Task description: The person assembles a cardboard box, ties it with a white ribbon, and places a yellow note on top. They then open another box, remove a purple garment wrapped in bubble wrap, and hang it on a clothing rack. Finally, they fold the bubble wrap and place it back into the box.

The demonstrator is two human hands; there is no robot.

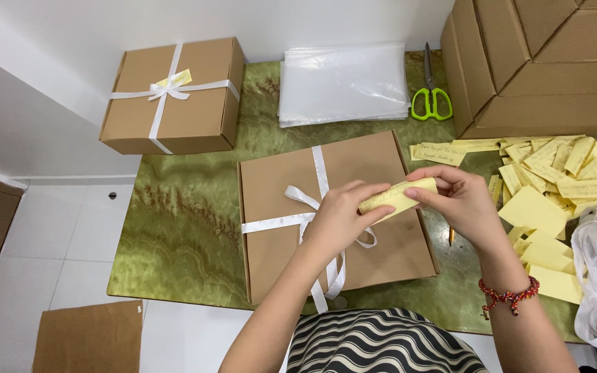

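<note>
yellow slip (396,196) pinched between both hands' fingers (419,195), apparently

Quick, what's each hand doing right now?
Left hand: fingers closed, pinching one end of the yellow paper slip.
Right hand: fingers closed, pinching the slip's other end.

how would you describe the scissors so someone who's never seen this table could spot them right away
Start at the green marbled table and look to its far edge, where a stack of clear plastic bags lies. The scissors lie just right of that stack, beside the pile of flat cardboard boxes, blades pointing away from the person. Their bright lime-green handles set them apart from everything near them.
</note>
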